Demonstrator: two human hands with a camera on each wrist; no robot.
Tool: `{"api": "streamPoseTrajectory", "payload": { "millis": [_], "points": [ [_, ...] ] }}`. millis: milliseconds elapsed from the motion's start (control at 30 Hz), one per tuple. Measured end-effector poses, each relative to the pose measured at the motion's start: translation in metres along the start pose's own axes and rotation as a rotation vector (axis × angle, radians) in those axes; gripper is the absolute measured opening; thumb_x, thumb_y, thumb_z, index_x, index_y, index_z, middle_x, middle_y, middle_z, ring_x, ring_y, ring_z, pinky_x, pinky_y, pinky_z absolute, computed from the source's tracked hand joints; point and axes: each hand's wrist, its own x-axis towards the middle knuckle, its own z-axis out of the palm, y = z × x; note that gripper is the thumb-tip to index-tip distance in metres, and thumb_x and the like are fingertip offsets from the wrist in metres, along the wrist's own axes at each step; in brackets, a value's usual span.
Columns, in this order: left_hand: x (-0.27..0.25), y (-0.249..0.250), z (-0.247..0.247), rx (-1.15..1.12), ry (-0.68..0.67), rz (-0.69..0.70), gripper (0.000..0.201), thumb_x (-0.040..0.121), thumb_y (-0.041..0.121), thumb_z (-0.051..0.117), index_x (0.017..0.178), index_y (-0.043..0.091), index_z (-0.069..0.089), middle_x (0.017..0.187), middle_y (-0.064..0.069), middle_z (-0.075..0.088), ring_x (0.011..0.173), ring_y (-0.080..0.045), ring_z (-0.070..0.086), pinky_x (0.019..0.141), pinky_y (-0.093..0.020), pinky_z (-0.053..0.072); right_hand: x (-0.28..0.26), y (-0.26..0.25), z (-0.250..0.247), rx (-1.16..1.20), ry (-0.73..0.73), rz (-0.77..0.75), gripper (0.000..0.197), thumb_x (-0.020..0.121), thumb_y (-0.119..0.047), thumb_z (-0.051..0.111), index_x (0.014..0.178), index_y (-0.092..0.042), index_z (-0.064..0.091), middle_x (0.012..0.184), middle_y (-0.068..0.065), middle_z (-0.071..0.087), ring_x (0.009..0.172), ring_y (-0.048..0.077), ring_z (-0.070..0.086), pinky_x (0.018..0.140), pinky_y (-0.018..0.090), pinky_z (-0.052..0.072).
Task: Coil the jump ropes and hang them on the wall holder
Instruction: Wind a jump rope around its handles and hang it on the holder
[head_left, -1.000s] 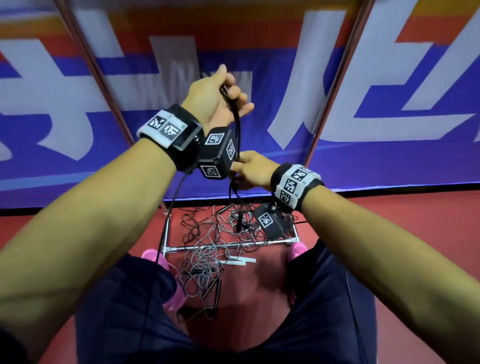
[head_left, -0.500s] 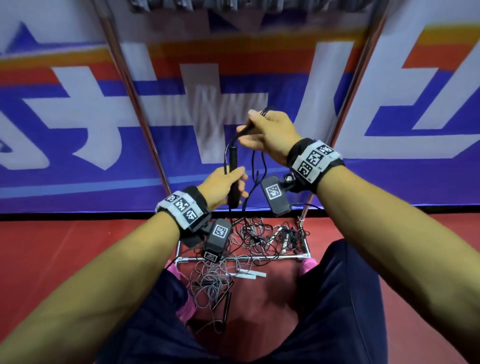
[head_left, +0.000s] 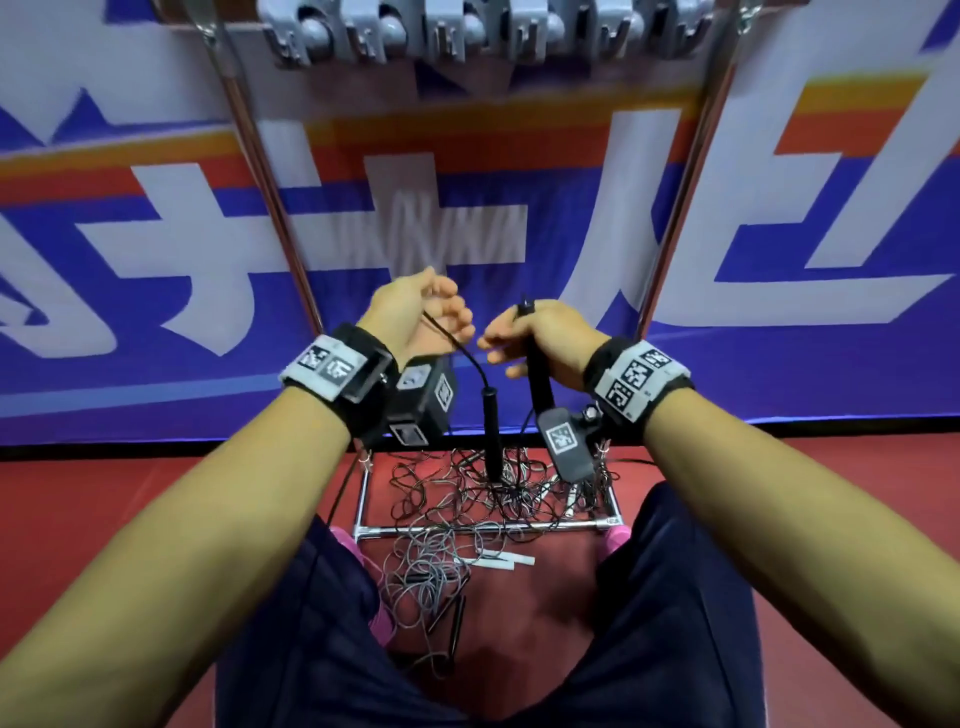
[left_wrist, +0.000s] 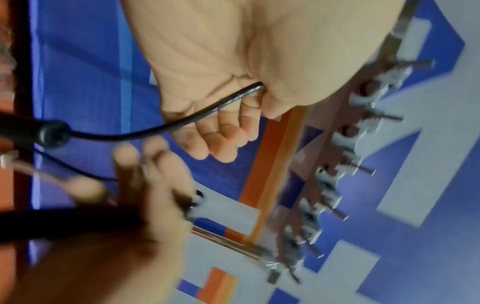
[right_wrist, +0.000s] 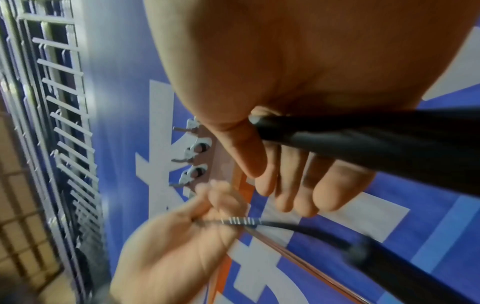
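Head view: left hand (head_left: 415, 312) and right hand (head_left: 543, 338) are raised close together, below the wall holder (head_left: 483, 36).
Left hand: pinches the cord of the black jump rope (head_left: 457, 345); first handle (head_left: 492, 431) dangles beneath.
Right hand: grips the second handle (head_left: 537, 374) upright, thumb curled round it.
Floor (head_left: 156, 519): tangled ropes (head_left: 467, 493) lie across a metal frame (head_left: 467, 529).

Red floor (head_left: 104, 545), chrome rack base bar (head_left: 571, 524) resting on it, tangled jump ropes (head_left: 457, 488) strewn across, white handles (head_left: 498, 561)
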Motion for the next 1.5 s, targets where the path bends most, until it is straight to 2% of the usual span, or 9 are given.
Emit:
{"api": "streamPoseTrajectory", "payload": {
  "millis": [200, 400, 567, 700, 967, 1133, 1233, 1333, 1500],
  "points": [
    [-0.009, 0.031, 0.028, -0.306, 0.001, 0.032, 0.041, 0.108, 0.029, 0.032, 0.076, 0.010, 0.050, 0.053, -0.006, 0.049, 0.044, -0.018, 0.050, 0.064, -0.032, 0.041, -0.019, 0.029, 0.021, -0.105, -0.143, 0.064, 0.054, 0.077, 0.019, 0.038, 0.112, -0.010, 0.068, 0.119, 0.014, 0.070, 0.111, 0.025, 0.067, 0.056, 0.027, 0.052],
    [-0.008, 0.041, 0.037, -0.530, 0.004, 0.065, 0.045, 0.110, 0.033, 0.033, 0.076, 0.009, 0.048, 0.052, -0.007, 0.051, 0.041, -0.020, 0.054, 0.072, -0.042, 0.048, -0.023, 0.040, 0.040, 0.136, -0.149, -0.042, 0.010, 0.101, -0.017, 0.053, 0.099, -0.012, 0.062, 0.113, 0.015, 0.073, 0.106, 0.028, 0.070, 0.036, 0.021, 0.042],
    [-0.009, 0.024, 0.008, 0.178, -0.011, 0.022, 0.056, 0.094, 0.066, 0.049, 0.108, 0.012, 0.057, 0.094, -0.006, 0.065, 0.085, -0.023, 0.071, 0.077, -0.045, 0.051, -0.009, 0.033, 0.049, 0.246, -0.027, -0.083, 0.022, 0.104, -0.025, 0.049, 0.089, -0.012, 0.057, 0.072, -0.001, 0.071, 0.066, 0.012, 0.065, 0.039, 0.021, 0.043],
    [-0.022, -0.029, -0.005, 0.705, -0.120, -0.011, 0.034, 0.097, 0.057, 0.052, 0.101, 0.024, 0.059, 0.074, 0.007, 0.060, 0.073, -0.012, 0.054, 0.079, -0.034, 0.045, 0.011, 0.033, 0.059, 0.437, 0.013, -0.069, 0.018, 0.103, -0.014, 0.044, 0.109, -0.008, 0.060, 0.089, 0.012, 0.066, 0.078, 0.025, 0.064, 0.063, 0.035, 0.056],
    [-0.019, -0.080, -0.042, 0.468, -0.214, -0.038, 0.034, 0.099, 0.022, 0.062, 0.129, 0.014, 0.048, 0.122, -0.015, 0.062, 0.082, -0.019, 0.070, 0.060, -0.030, 0.058, 0.017, 0.080, 0.070, 0.757, -0.004, 0.170, 0.029, 0.102, -0.039, 0.051, 0.103, -0.010, 0.057, 0.090, 0.014, 0.066, 0.087, 0.027, 0.068, 0.077, 0.040, 0.057],
    [-0.009, -0.110, -0.060, 0.829, -0.299, 0.077, 0.077, 0.081, -0.003, 0.079, 0.144, 0.018, 0.039, 0.127, -0.010, 0.061, 0.085, -0.007, 0.065, 0.071, -0.020, 0.055, 0.016, 0.096, 0.055, 0.632, 0.050, 0.220, 0.031, 0.099, -0.044, 0.055, 0.089, -0.015, 0.057, 0.085, 0.009, 0.062, 0.080, 0.024, 0.066, 0.075, 0.039, 0.058],
    [0.001, -0.121, -0.062, 1.002, -0.288, 0.160, 0.068, 0.082, 0.006, 0.079, 0.138, 0.022, 0.044, 0.117, -0.012, 0.066, 0.079, -0.017, 0.065, 0.077, -0.040, 0.059, 0.017, 0.102, 0.045, 0.488, 0.050, 0.223, 0.028, 0.099, -0.043, 0.055, 0.091, -0.017, 0.057, 0.089, 0.007, 0.062, 0.092, 0.026, 0.062, 0.092, 0.050, 0.051],
    [0.010, -0.127, -0.064, 1.020, -0.339, 0.131, 0.054, 0.090, 0.028, 0.076, 0.135, 0.030, 0.045, 0.097, -0.012, 0.069, 0.064, -0.028, 0.070, 0.060, -0.048, 0.060, 0.019, 0.104, 0.032, 0.377, 0.051, 0.231, 0.030, 0.100, -0.046, 0.053, 0.096, -0.017, 0.057, 0.087, 0.006, 0.063, 0.089, 0.024, 0.063, 0.084, 0.047, 0.054],
    [0.032, -0.142, -0.069, 1.023, -0.361, 0.032, 0.030, 0.100, 0.015, 0.060, 0.128, 0.018, 0.049, 0.076, -0.011, 0.057, 0.056, -0.023, 0.057, 0.042, -0.029, 0.048, 0.031, 0.113, 0.004, -0.052, 0.021, 0.290, 0.053, 0.097, -0.060, 0.046, 0.097, -0.009, 0.061, 0.079, 0.011, 0.070, 0.062, 0.022, 0.065, 0.046, 0.027, 0.043]
  ]
}}
